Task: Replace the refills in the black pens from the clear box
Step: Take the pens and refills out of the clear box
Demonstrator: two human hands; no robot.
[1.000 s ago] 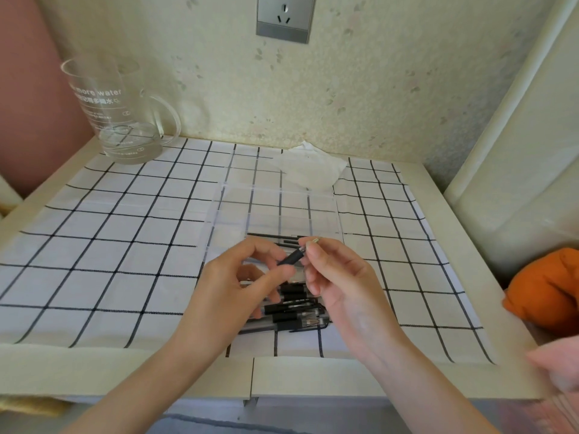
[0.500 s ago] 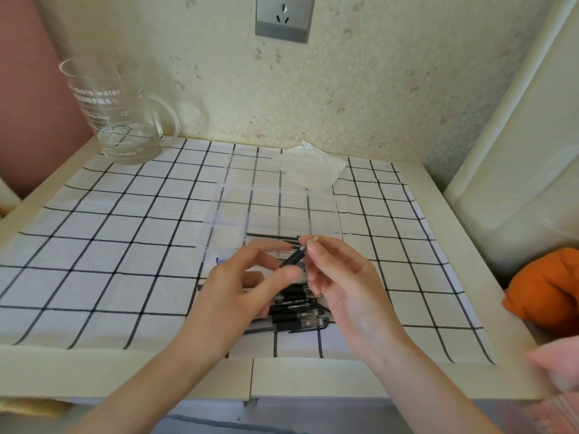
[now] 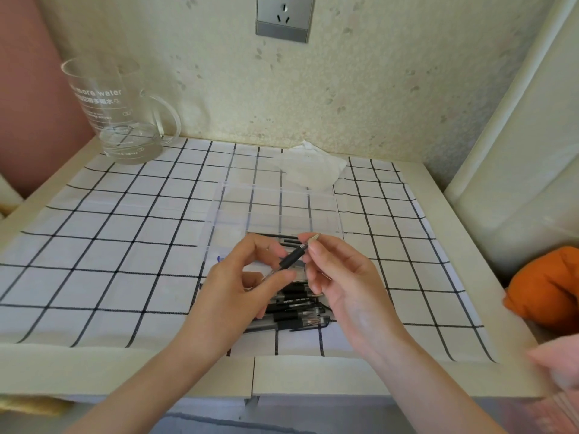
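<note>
Head view. Left hand (image 3: 238, 286) and right hand (image 3: 341, 286) hold one black pen (image 3: 290, 259) over the near part of the clear box (image 3: 275, 211). The left fingers curl round its barrel and the right fingers pinch its tip end. Further pens (image 3: 297, 311) lie heaped beneath the hands on the counter (image 3: 313, 377).

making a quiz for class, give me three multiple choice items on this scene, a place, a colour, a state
1. Where on the table is the glass jug? A far left corner; B near right corner; C centre.
2. What colour is the bundle at the right edge? A green; B orange; C blue.
3. How is the raised black pen held? A lying free; B by one hand; C by left hand and right hand.
Answers: A, stands by the wall; B, plainly orange; C, both pinch it.
</note>
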